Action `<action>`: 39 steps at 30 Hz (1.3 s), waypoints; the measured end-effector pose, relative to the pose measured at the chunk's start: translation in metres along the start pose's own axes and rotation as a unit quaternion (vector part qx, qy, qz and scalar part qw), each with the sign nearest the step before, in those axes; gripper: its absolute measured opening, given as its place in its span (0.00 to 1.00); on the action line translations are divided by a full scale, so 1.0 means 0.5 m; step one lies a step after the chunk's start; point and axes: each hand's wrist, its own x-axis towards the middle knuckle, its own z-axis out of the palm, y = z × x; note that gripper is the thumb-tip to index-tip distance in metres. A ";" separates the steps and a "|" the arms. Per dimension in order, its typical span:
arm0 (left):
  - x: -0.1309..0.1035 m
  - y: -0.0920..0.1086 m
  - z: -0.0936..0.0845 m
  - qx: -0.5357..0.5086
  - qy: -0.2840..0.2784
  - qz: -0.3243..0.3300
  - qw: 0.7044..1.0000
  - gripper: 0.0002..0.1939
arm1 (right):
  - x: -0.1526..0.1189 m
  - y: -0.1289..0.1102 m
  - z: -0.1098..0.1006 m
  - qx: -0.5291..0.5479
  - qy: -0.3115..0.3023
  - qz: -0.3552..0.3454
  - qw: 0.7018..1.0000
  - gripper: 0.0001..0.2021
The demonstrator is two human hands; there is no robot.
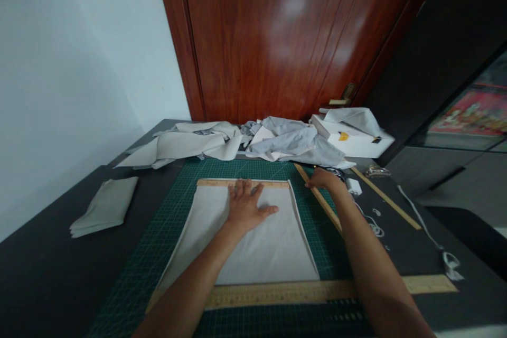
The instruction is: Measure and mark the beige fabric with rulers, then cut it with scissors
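Pale fabric [261, 253] lies flat on the green cutting mat [138, 264]. A short wooden ruler [209, 183] rests along its far edge, and a long ruler [285, 292] lies across its near edge. My left hand [246, 206] is spread flat on the fabric, fingertips on the short ruler. To the right of the fabric, my right hand [320, 178] has its fingers closed on the upper part of a slanting wooden ruler [328, 210].
Crumpled fabric pieces [198, 142] and a white box [352, 137] line the back. Folded cloth [106, 203] sits at left. Another wooden strip [386, 199], a white charger [354, 186] and cords [374, 227] are at right.
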 end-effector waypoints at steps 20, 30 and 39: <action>-0.002 0.003 -0.007 0.001 -0.005 -0.002 1.000 0.47 | -0.018 -0.006 -0.008 0.025 0.007 -0.015 1.000 0.19; 0.002 0.000 -0.006 0.010 -0.009 0.001 1.000 0.47 | -0.002 -0.015 0.002 0.044 -0.006 -0.019 0.999 0.19; 0.003 0.000 -0.004 0.016 -0.001 0.007 1.000 0.47 | 0.023 0.009 0.011 0.081 0.008 -0.004 0.997 0.18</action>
